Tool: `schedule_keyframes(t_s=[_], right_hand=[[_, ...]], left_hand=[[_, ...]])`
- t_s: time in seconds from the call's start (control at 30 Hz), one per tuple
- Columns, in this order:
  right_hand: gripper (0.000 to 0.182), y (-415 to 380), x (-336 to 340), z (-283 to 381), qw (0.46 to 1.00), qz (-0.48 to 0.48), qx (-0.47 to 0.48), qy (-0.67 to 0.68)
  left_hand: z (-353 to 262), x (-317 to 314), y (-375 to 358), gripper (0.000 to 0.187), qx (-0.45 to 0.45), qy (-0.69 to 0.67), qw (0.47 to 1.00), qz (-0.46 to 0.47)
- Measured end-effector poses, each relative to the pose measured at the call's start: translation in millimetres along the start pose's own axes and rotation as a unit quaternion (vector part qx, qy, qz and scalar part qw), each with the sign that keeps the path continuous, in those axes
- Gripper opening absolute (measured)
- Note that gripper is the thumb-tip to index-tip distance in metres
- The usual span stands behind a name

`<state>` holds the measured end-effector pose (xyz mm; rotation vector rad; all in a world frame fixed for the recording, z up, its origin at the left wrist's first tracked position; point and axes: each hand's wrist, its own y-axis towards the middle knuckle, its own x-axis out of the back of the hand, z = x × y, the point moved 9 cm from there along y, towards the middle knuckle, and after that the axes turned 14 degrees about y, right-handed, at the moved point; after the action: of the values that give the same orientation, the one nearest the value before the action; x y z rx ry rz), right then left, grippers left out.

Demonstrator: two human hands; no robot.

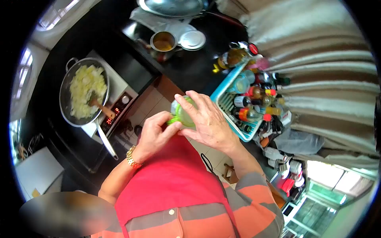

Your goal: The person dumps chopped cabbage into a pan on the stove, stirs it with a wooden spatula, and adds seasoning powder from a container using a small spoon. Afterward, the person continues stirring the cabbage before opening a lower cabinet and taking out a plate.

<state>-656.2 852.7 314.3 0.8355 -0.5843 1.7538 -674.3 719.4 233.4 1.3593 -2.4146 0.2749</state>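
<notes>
A small clear container with a bright green rim or lid (185, 115) is held in front of my red apron (166, 170), between both hands. My right hand (210, 121) spreads over and around it, covering much of its far side. My left hand (152, 131), a gold watch on its wrist, closes its fingers and thumb on the green edge. What the container holds cannot be made out. To the left, a frying pan (65, 97) sits on a cooktop with pale chopped pieces (87, 85) in it and a wooden-handled turner (102, 107) resting among them.
The induction cooktop (126, 99) shows red digits. A blue-green basket (219, 93) full of bottles and jars stands right of my hands. Further off are a small metal pot (163, 41), a round lid (192, 40) and a larger pan lid (170, 6). The frying pan's handle (105, 141) points toward me.
</notes>
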Motion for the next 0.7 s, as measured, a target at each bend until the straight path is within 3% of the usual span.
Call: schedule_keyframes(t_s=[0.1, 0.17, 0.23, 0.3, 0.43, 0.57, 0.63, 0.7], right_hand=[[0.088, -37, 32, -36, 0.995, -0.06, -0.047, -0.057], [0.079, -62, 63, -68, 0.983, -0.127, -0.107, -0.08], [0.076, -83, 86, -107, 0.961, -0.187, -0.185, -0.086], [0.075, -104, 85, -164, 0.943, -0.233, -0.227, -0.07], [0.075, -119, 40, -247, 0.94, -0.197, -0.277, -0.043], [0.078, -114, 6, -278, 0.94, -0.163, -0.3, -0.004], [0.081, -114, -3, -285, 0.946, -0.145, -0.287, -0.031], [0.081, -114, 3, -277, 0.951, -0.143, -0.272, -0.02]], left_hand=[[-40, -51, 30, 0.03, -0.093, 0.019, 0.993, 0.073], [-58, -74, 45, 0.04, -0.044, -0.054, 0.988, 0.135], [-71, -75, 55, 0.045, -0.067, -0.031, 0.995, 0.074], [-60, -75, 52, 0.043, -0.064, -0.016, 0.995, 0.081], [-4, -53, 28, 0.033, 0.008, 0.001, 0.997, 0.078], [85, 5, -28, 0.022, 0.164, 0.007, 0.985, -0.055], [113, 49, -64, 0.018, 0.18, 0.014, 0.968, -0.173], [133, 94, -106, 0.018, 0.199, 0.113, 0.938, -0.26]])
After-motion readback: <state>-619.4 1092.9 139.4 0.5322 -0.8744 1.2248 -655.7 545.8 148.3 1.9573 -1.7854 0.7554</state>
